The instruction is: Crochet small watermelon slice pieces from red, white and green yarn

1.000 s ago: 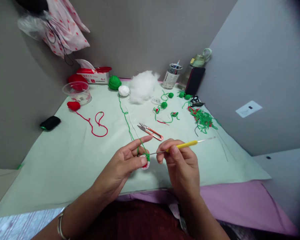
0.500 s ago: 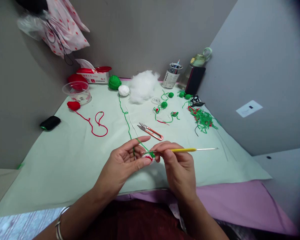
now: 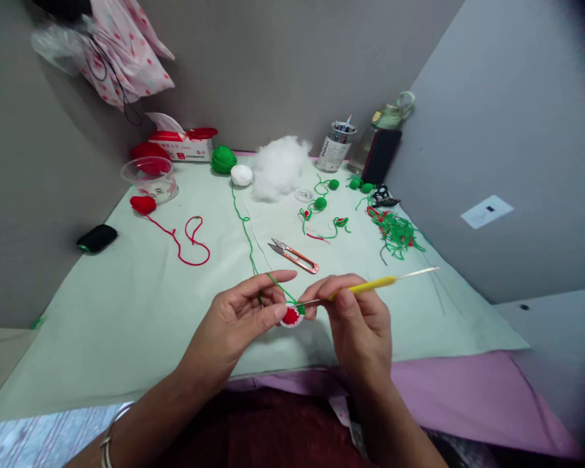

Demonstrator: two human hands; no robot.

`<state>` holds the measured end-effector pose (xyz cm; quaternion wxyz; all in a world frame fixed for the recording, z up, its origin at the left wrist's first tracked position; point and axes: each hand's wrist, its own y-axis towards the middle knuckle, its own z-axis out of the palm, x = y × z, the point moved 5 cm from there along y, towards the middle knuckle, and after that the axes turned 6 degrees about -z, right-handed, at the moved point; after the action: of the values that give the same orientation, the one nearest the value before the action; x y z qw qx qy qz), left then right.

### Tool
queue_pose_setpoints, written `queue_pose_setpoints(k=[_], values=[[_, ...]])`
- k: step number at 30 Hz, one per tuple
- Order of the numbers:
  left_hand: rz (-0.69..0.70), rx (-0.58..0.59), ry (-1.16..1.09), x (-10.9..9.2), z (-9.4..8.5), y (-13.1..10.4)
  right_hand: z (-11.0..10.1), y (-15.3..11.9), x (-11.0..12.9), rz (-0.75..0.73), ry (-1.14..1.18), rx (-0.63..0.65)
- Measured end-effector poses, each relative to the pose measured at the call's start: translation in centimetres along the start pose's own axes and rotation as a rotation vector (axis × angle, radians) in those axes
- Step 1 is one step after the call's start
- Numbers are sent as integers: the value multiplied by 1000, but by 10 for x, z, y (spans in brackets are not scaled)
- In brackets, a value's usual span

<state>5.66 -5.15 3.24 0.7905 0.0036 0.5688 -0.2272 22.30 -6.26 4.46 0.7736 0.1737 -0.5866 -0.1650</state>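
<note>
Yellow hook (image 3: 372, 285) has tilted, its tip unclear; right grip (image 3: 363, 322) closed on it, left grip (image 3: 238, 318) pinching red-centred disc (image 3: 291, 316)

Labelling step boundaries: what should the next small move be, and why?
Probably draw the green yarn through with the crochet hook. The right hand holds the hook with its tip at the upper edge of the small round piece, the left hand pinches that piece, and the yarn leads over that hand to the same edge.
</note>
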Motion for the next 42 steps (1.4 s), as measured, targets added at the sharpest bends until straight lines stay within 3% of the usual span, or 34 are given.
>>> queue_pose_setpoints(k=[6, 10, 13, 15, 17, 20, 23, 26, 29, 31, 33, 35, 38, 40, 42], values=[[45, -70, 47, -5, 1, -2, 8, -9, 24, -343, -460, 145], [77, -107, -4, -5, 6, -3, 19, -20, 27, -585, -887, 257], [-34, -37, -166, 3, 10, -1, 23, -25, 23, -674, -1036, 253], [-159, 36, -275, 9, 12, 1, 20, -23, 22, -627, -927, 189], [-214, 47, -309, 11, 11, 3, 12, -17, 21, -483, -686, 57], [-122, -5, -246, 5, 5, 4, 4, -7, 15, -266, -344, -64], [-58, 7, -184, 3, 7, 3, 9, -2, 12, -187, -290, -8], [-23, -24, -133, 4, 7, 3, 11, -4, 11, -203, -352, 1], [-9, -63, -177, 8, 9, 3, 15, -11, 11, -318, -559, 57], [-73, -48, -278, 12, 11, 5, 20, -16, 12, -460, -754, 135], [-172, 11, -366, 17, 14, 6, 21, -18, 16, -581, -787, 136], [-234, 53, -394, 19, 14, 7, 12, -12, 14, -437, -646, 40], [-207, 14, -349, 15, 8, 8, 1, -4, 5, -152, -281, -98], [-161, -12, -296, 13, 7, 7, 3, -1, 0, -55, -143, -83], [-121, -24, -234, 11, 8, 7, 7, -1, -2, -36, -156, -27]])
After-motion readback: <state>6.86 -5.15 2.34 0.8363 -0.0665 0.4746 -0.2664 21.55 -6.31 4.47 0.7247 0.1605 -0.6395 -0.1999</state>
